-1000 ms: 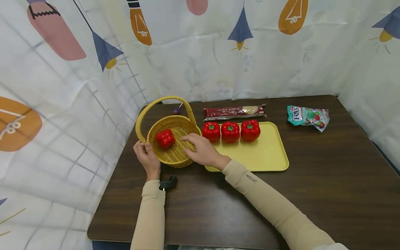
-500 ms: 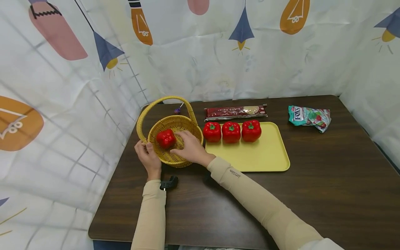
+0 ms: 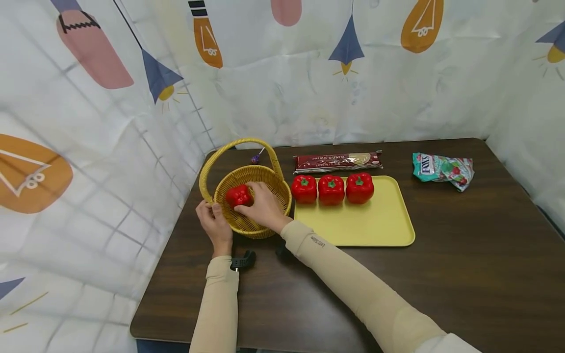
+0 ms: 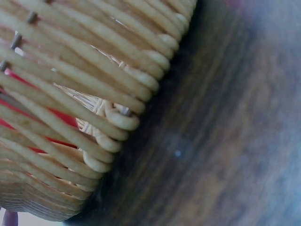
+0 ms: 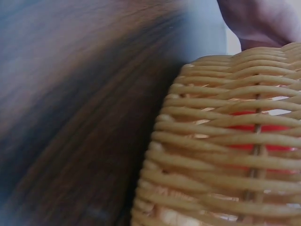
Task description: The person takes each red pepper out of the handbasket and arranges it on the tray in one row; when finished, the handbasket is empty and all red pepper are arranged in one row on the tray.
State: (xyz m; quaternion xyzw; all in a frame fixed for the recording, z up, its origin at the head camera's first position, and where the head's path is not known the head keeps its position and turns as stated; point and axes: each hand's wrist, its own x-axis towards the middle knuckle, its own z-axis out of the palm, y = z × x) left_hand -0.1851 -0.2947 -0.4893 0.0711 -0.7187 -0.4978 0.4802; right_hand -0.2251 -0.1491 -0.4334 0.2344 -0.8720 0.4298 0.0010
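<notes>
A round yellow wicker basket [image 3: 284, 206] with a tall hoop handle stands at the table's left side. Inside it lies a red bell pepper [image 3: 238, 195]. My right hand [image 3: 264, 206] reaches over the rim, thumb and fingers on either side of this pepper. With its thumb and fingers, my left hand [image 3: 215, 223] grips the basket's rim near the foot of the handle. Through gaps in the woven wall [image 4: 99, 80], red shows in the left wrist view. The right wrist view also has the wicker wall [image 5: 211, 150] up close, with red behind it.
Right of the basket is a yellow tray [image 3: 353, 228], with three red bell peppers [image 3: 331, 190] along its back edge. Behind it lies a long dark red packet [image 3: 337, 162]. A teal bag [image 3: 441, 170] lies back right; a purple lollipop [image 3: 255, 159] sits behind the basket.
My right hand has moved left and deeper into the basket, from its right rim to the pepper, its fingers closing around it. My left hand has kept its grip on the rim.
</notes>
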